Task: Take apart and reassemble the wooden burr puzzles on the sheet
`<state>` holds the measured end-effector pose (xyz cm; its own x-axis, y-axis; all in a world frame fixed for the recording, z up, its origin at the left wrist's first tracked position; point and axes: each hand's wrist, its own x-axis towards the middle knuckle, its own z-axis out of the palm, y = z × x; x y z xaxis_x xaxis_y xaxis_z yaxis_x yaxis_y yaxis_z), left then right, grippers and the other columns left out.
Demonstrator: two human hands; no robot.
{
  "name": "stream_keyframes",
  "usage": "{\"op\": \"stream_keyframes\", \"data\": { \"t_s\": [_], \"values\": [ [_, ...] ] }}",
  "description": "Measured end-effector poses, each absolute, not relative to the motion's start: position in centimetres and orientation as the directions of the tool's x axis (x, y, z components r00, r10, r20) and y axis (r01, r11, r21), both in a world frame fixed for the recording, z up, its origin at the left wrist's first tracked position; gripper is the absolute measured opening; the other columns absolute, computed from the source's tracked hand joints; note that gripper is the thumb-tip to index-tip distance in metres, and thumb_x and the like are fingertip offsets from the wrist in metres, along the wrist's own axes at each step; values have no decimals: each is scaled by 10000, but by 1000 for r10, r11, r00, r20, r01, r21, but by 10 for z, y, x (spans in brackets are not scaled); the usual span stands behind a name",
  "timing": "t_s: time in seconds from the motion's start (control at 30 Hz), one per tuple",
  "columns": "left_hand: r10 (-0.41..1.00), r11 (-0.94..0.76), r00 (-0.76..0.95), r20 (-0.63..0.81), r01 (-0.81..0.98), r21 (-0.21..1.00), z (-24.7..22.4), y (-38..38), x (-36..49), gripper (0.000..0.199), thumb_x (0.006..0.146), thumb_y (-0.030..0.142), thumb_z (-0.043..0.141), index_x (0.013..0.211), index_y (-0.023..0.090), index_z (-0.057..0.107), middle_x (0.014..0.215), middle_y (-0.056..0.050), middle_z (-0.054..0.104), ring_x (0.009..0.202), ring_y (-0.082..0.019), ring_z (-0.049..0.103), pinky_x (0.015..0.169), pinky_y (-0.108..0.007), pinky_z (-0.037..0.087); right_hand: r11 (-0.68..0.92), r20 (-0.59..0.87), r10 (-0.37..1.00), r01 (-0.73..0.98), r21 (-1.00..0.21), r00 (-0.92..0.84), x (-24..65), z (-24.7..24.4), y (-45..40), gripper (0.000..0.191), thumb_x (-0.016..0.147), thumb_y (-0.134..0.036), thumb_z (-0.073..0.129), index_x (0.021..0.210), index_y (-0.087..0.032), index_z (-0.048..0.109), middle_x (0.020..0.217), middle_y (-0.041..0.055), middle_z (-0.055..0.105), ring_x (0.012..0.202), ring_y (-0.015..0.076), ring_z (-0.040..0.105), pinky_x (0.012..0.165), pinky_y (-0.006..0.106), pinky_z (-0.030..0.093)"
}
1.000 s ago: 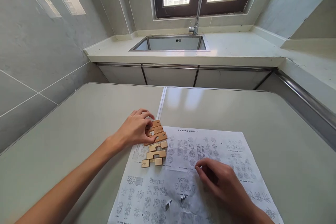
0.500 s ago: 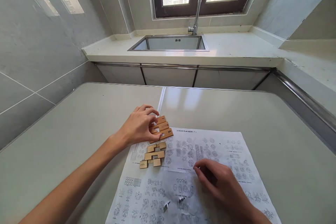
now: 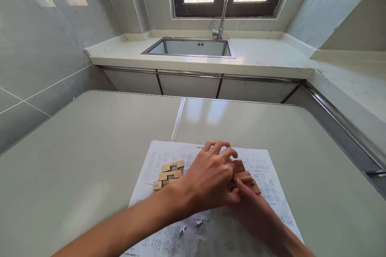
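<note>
Over the right part of the printed sheet, my left hand reaches across with its fingers curled round several brown notched wooden puzzle pieces. My right hand meets it from below, its thumb against the same pieces; its other fingers are hidden. The pieces sit close together, and a dark mark shows on the nearest one. Left of my left hand, several paler notched wooden puzzle pieces lie in a short column on the sheet. My left forearm partly covers the lowest of them.
The sheet carries small line drawings and has torn spots near its front. It lies on a pale table with a seam running down its middle. Beyond are a counter, a sink and a tall tap under a window.
My left hand has carried the brown pieces from the sheet's upper left edge across to the right. My right hand now touches them. The paler pieces stay in their column.
</note>
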<state>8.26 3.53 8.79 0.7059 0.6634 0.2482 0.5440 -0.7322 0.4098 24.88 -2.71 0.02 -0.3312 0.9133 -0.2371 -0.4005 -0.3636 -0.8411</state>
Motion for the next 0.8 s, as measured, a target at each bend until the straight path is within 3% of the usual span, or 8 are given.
{"op": "stream_keyframes", "data": {
  "t_s": [0.07, 0.23, 0.4, 0.47, 0.6, 0.8],
  "values": [
    [687, -710, 681, 254, 553, 437, 84, 32, 85, 128, 781, 212, 783, 897, 193, 733, 1218, -121, 756, 1253, -362, 614, 1075, -502, 482, -386, -258, 914, -472, -792, -314, 248, 2, -25, 352, 973, -613, 675, 1094, -289, 742, 1154, 92, 783, 1228, 323, 703, 1050, 505, 564],
    [801, -563, 554, 227, 567, 602, 85, 28, 68, 166, 935, 309, 710, 1064, 223, 651, 1165, -108, 742, 1107, -310, 671, 969, -463, 538, -437, -260, 891, -549, -712, -372, 247, 14, -21, 469, 975, -627, 666, 1258, -260, 736, 1343, 142, 743, 1316, 365, 662, 1140, 569, 484],
    [858, -337, 514, -22, 594, 730, 76, 19, 52, 214, 1017, 391, 633, 1153, 228, 656, 1029, -71, 784, 834, -246, 727, 729, -356, 538, -506, -279, 853, -566, -650, -442, 246, 16, -23, 478, 973, -608, 689, 1292, -254, 730, 1367, 145, 735, 1293, 367, 680, 1120, 585, 501],
    [848, -289, 522, -88, 596, 749, 71, 15, 49, 209, 1036, 387, 596, 1138, 230, 690, 921, -55, 787, 735, -224, 714, 634, -316, 495, -526, -316, 842, -535, -661, -437, 245, 13, -25, 484, 961, -600, 714, 1281, -238, 740, 1337, 145, 750, 1285, 356, 686, 1117, 559, 515],
    [858, -244, 506, -88, 553, 797, 63, 8, 47, 251, 1054, 394, 560, 1092, 215, 731, 790, -44, 765, 627, -192, 674, 578, -286, 473, -536, -409, 839, -418, -733, -360, 246, 11, -30, 561, 901, -654, 758, 1263, -225, 758, 1222, 140, 795, 1180, 341, 744, 1051, 507, 578],
    [902, -1, 416, -116, 271, 963, 54, 0, 49, 310, 1075, 451, 553, 1157, 214, 735, 934, -64, 800, 632, -170, 732, 611, -288, 593, -499, -458, 861, -197, -844, -221, 249, 23, -32, 568, 915, -691, 715, 1140, -176, 799, 991, 126, 837, 922, 332, 808, 953, 508, 614]
  ]
}}
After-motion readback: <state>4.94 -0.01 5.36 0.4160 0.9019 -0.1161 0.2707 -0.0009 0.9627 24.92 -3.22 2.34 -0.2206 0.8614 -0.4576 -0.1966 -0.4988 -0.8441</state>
